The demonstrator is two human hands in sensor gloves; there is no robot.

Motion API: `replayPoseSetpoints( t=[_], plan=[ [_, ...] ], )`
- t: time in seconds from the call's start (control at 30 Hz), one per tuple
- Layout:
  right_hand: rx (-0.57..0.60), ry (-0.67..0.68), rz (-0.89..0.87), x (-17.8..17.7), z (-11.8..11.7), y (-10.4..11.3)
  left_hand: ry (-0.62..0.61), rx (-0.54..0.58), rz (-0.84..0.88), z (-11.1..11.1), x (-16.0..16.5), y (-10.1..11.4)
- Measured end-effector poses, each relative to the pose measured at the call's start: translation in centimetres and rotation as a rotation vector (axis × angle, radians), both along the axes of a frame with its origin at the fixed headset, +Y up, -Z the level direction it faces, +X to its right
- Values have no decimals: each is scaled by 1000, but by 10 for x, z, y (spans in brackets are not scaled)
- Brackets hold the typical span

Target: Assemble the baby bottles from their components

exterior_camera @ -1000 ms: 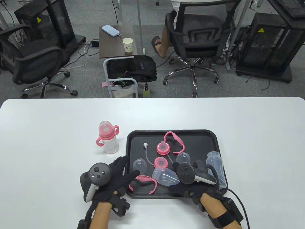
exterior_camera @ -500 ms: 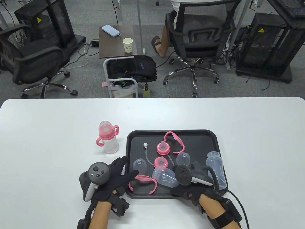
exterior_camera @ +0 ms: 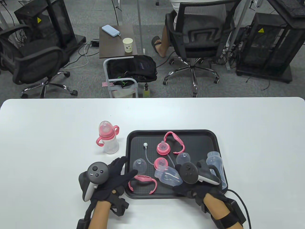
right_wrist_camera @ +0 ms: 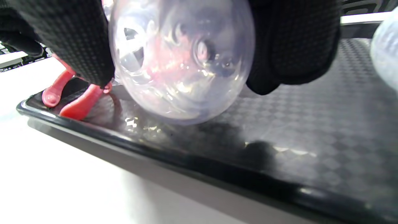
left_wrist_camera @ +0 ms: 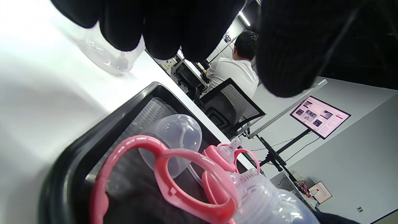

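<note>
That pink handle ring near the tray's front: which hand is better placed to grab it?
Probably the left hand: its straight fingers lie beside the handle ring, holding nothing, while the right hand already grips a clear bottle.

A black tray (exterior_camera: 218, 140) sits on a white table (exterior_camera: 47, 133). At its five o'clock corner the right hand (exterior_camera: 193, 188) grips a clear bottle (exterior_camera: 168, 176). At eight o'clock the left hand (exterior_camera: 114, 177) lies with straight fingers reaching a pink handle ring (exterior_camera: 143, 182). An assembled bottle (exterior_camera: 108, 140) stands upright off the tray's ten o'clock corner.
</note>
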State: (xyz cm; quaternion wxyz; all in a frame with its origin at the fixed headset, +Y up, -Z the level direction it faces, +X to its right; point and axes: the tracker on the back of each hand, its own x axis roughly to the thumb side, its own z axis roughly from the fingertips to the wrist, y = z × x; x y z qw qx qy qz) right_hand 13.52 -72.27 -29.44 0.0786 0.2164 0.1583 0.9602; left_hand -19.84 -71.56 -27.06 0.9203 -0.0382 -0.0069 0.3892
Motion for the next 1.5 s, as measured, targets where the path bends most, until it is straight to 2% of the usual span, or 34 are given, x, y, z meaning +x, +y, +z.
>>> replayPoseSetpoints(
  t=[0.27, 0.57, 0.7, 0.87, 1.03, 1.13, 1.5],
  plan=[
    [71, 28, -181, 21, 3, 23, -14, 19, -14, 1, 4, 3],
    [227, 72, -531, 30, 9, 42, -112, 92, 23, 11, 30, 16],
    [184, 122, -647, 19, 15, 42, -192, 148, 66, 18, 47, 23],
    [133, 167, -670, 2, 22, 38, -262, 167, 181, 25, 59, 26],
    [91, 193, -678, -12, 27, 29, -234, 218, 298, 27, 60, 25],
    [82, 179, -696, -19, 29, 25, -231, 199, 356, 27, 61, 22],
    [24, 231, -654, -33, 37, 22, -269, 218, 354, 27, 70, 17]
  ],
)
